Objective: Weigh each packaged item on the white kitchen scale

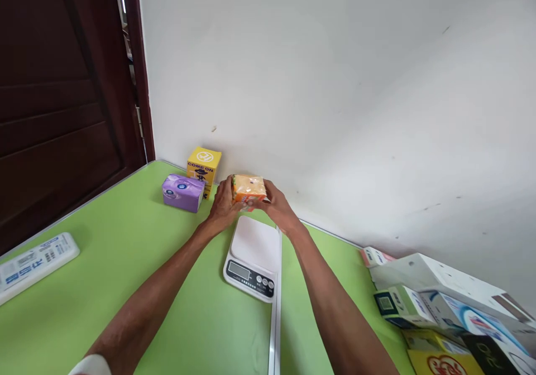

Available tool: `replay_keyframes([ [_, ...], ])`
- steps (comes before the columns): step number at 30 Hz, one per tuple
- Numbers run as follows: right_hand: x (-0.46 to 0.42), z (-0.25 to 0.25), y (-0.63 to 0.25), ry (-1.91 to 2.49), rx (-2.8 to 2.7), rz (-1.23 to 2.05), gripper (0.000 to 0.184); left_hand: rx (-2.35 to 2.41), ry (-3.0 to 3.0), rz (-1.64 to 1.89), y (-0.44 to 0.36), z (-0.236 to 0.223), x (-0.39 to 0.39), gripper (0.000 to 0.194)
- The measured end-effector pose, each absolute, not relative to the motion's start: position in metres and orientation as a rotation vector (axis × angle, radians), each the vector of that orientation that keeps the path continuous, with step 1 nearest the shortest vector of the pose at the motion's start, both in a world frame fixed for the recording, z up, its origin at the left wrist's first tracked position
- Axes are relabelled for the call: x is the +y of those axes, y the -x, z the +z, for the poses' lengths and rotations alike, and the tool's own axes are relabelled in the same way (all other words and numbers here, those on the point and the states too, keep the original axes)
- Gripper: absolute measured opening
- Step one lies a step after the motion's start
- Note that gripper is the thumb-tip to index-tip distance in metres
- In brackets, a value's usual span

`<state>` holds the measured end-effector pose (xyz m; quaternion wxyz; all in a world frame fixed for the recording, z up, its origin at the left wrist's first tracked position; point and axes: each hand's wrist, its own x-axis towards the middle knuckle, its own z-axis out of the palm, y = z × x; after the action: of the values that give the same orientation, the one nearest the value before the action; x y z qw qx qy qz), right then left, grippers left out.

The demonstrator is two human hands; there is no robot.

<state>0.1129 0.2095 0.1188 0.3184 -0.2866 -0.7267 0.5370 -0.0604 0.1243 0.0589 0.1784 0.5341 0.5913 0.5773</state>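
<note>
Both my hands grip an orange tissue pack (pixel 248 187) in shiny plastic wrap. My left hand (pixel 224 203) presses its left side, and my right hand (pixel 276 203) holds the right side, with fingers partly hidden behind it. The pack is near the wall, just beyond a white kitchen scale (pixel 256 244) with a dark display and several round buttons. Whether the pack touches the table, I cannot tell. To the left of my left hand lies a purple tissue pack (pixel 184 192), in front of a yellow box (pixel 204 163) that stands upright.
The green table (pixel 201 325) meets a white wall (pixel 318 85). A white packet with blue print (pixel 37 266) lies at the left edge. Several boxes, including a long white box (pixel 439 277) and a yellow box with a red logo (pixel 439 361), crowd the right. A dark door (pixel 54 101) stands left.
</note>
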Motion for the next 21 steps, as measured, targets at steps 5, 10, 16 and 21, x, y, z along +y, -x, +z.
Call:
replay_keyframes([
  [5, 0.244, 0.102, -0.068, 0.651, -1.944, 1.675, 0.068, 1.947, -1.264, 1.735, 0.059, 0.016, 0.144, 0.092],
  [10, 0.257, 0.079, -0.052, 0.663, -1.887, 1.78, 0.062, 2.128, -1.199, 1.722, 0.051, -0.002, 0.152, 0.087],
  [16, 0.258, 0.065, -0.041, 0.834, -1.894, 1.581, 0.06, 2.257, -1.229, 1.606, 0.048, 0.003, 0.158, 0.083],
  [21, 0.25, 0.062, -0.043, 1.115, -1.959, 1.258, 0.033, 2.246, -1.222, 1.655, 0.047, 0.006, 0.153, 0.081],
])
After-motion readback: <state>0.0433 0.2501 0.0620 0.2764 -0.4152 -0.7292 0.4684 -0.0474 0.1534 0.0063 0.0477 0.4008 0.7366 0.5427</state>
